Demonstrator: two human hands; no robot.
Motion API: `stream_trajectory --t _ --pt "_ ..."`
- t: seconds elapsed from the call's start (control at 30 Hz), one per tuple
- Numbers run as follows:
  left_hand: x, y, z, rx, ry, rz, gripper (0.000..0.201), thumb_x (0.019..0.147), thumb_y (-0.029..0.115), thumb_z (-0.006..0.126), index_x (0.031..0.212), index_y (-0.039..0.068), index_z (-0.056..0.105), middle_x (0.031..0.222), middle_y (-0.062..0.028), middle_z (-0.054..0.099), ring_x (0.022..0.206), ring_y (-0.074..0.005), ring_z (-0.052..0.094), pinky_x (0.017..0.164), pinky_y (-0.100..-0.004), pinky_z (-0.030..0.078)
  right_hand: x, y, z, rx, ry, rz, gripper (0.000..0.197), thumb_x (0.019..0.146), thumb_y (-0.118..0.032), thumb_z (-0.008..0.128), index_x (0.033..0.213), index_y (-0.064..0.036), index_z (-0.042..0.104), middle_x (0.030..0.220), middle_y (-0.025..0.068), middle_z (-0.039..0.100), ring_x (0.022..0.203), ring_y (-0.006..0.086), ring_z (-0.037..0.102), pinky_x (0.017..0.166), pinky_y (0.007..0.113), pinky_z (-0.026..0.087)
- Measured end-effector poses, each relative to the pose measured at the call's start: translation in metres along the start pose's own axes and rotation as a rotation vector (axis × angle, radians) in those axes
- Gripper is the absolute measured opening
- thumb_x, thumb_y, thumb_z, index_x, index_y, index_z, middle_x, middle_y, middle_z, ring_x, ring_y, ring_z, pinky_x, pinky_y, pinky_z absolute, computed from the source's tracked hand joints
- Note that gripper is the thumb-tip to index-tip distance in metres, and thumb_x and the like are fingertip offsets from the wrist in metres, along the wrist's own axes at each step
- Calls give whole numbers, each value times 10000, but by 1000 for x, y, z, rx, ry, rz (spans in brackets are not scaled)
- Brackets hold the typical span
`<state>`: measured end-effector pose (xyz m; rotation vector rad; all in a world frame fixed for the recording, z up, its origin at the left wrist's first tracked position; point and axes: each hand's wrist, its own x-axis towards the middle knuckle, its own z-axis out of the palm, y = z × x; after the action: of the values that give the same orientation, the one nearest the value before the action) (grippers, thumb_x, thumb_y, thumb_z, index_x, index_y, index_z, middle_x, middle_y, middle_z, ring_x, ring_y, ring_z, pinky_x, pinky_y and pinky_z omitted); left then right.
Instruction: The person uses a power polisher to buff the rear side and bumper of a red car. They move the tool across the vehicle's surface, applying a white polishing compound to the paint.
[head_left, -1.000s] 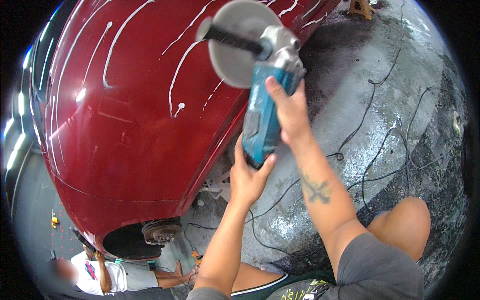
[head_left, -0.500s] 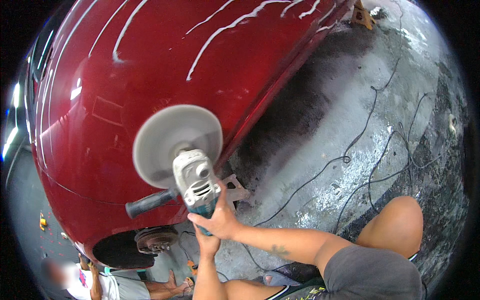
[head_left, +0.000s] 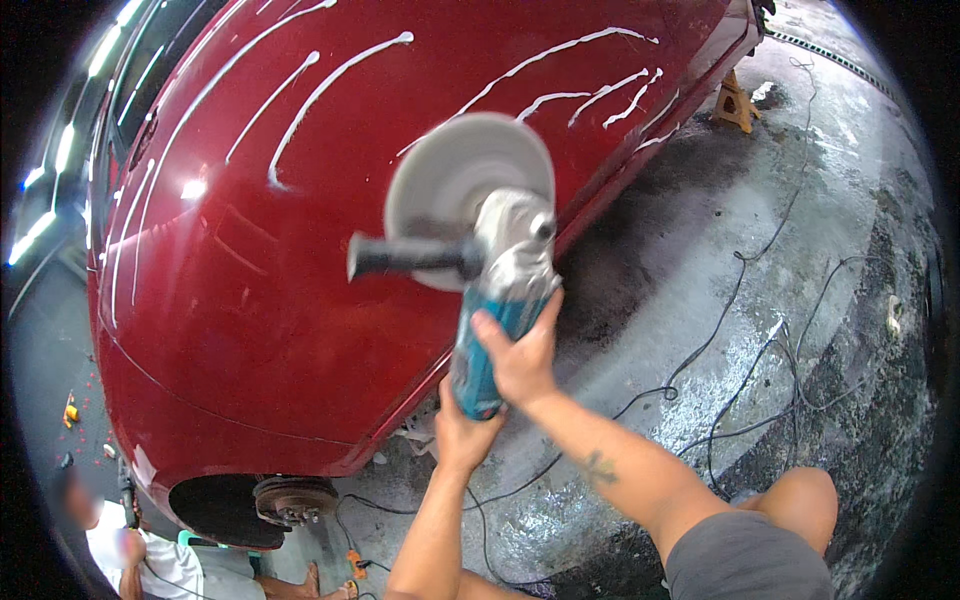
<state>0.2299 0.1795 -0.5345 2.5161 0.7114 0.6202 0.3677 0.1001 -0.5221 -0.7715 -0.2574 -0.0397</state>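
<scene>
I hold a teal and silver rotary polisher [head_left: 510, 310] with both hands. My right hand [head_left: 527, 355] is wrapped round its teal body, thumb on top. My left hand [head_left: 466, 436] is closed round the rear end, below the right one. The black side handle [head_left: 405, 255] sticks out to the left with no hand on it. A round white polishing pad [head_left: 430, 180], blurred, lies against or just over the red car panel [head_left: 250, 340]. Beside and above the pad, white streaks of compound [head_left: 330, 87] run over the red paint.
A wheel hub with a brake disc [head_left: 293, 497] shows in the bare wheel arch. Another person [head_left: 150, 560] is low at the left. Black cables [head_left: 690, 360] cross the wet grey floor. A yellowish jack stand [head_left: 735, 105] stands under the car's far end.
The polisher has moved up and to the right over the panel, with both hands still on it. Its pad is now at the lower end of a white streak. The view has shifted too.
</scene>
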Motion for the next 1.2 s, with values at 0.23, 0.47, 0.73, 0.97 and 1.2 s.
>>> stream_trajectory --t 0.23,0.47,0.73,0.97,1.2 --pt "65 129 36 -224 -86 265 873 1037 257 707 1705 31 192 1356 -288 690 1311 -363 666 1143 -455 476 152 -103 -27 130 -35 -181 788 886 -293 927 1434 -14 434 1187 127 694 1019 206 703 926 378 585" --pt "65 92 20 -115 -61 209 829 1070 254 650 1691 -19 174 1170 -188 698 1028 -249 683 961 -407 549 125 -104 -4 -48 -39 -184 932 854 -382 933 1504 -37 360 1271 230 691 1136 341 726 1032 467 553" --pt "25 23 -28 -32 -78 216 951 1003 221 707 1724 61 107 1429 -329 644 1319 -464 664 1107 -506 508 53 -52 24 41 -18 -141 985 859 -292 939 1560 -20 303 1374 215 618 1240 324 654 1096 454 508" --pt "-1 -30 -61 -136 -90 81 1067 909 267 811 1721 90 143 1388 -277 671 1267 -383 688 1084 -482 523 -2 -30 53 20 -72 -124 1110 844 -306 949 1636 -31 221 1452 261 568 1328 377 623 1142 476 485" --pt "-26 -50 -80 -138 152 -8 956 875 317 889 1625 40 365 1473 -144 604 1370 -281 585 1168 -423 450 -68 -35 104 -168 -215 -152 1266 793 -467 964 1693 -64 171 1495 286 516 1334 498 603 1098 551 531"
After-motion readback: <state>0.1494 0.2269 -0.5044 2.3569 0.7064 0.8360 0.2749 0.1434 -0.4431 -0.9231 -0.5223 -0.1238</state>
